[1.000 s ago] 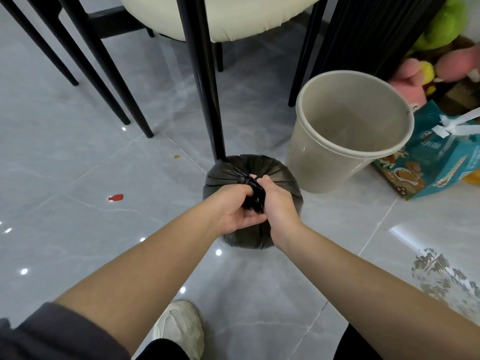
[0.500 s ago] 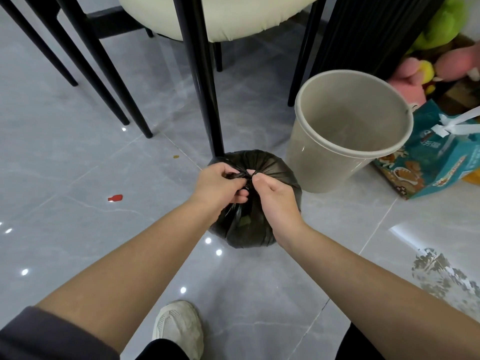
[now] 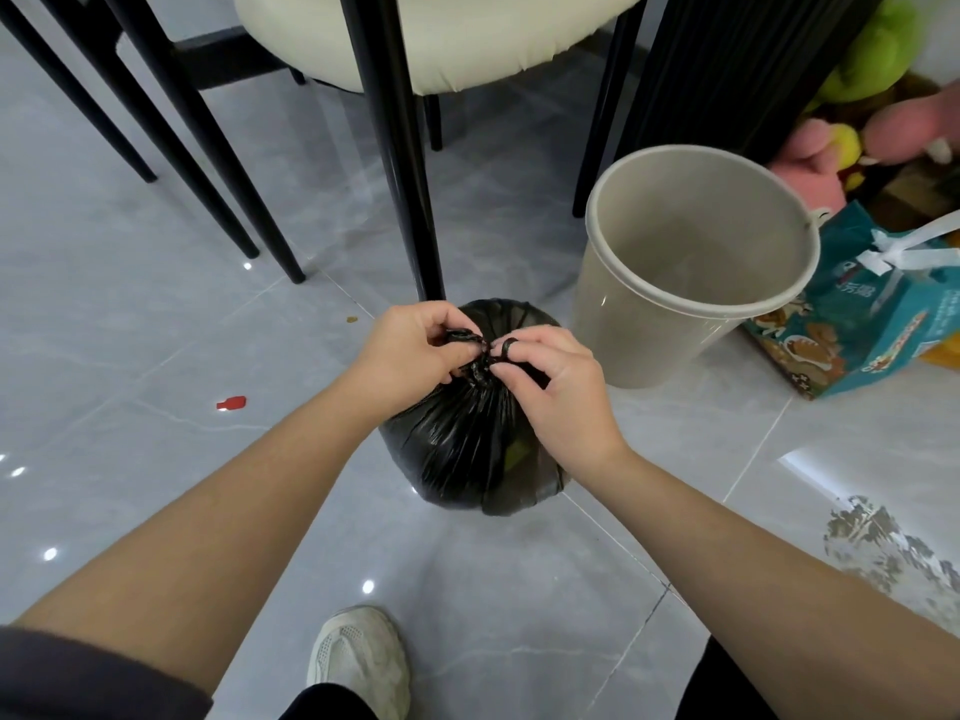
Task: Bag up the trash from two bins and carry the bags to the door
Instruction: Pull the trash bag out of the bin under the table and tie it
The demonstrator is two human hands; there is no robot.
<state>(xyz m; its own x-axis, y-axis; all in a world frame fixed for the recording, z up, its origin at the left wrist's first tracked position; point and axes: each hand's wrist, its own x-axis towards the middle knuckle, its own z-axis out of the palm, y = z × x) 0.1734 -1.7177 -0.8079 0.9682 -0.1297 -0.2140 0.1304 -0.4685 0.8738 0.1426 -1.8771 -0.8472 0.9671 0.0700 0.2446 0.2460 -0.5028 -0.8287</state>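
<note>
A full black trash bag [image 3: 467, 449] stands on the grey tiled floor in front of me. Its neck is gathered and twisted into a knot at the top. My left hand [image 3: 410, 350] pinches one twisted end of the neck. My right hand [image 3: 556, 387] holds the other end, with a black strand looped around a fingertip. Just to the right of the bag a beige plastic bin [image 3: 691, 262] stands tilted, and nothing shows inside it.
Black chair legs [image 3: 400, 148] rise directly behind the bag under a cream seat [image 3: 441, 33]. A teal printed bag [image 3: 852, 330] and plush toys [image 3: 852, 116] lie right of the bin. A small red scrap [image 3: 231, 404] lies on the floor at left. My white shoe [image 3: 358, 657] is below.
Both hands rose from clenching the gathered neck low on the bag. They now hold two twisted ends apart at the top, and a strand is looped on a right finger.
</note>
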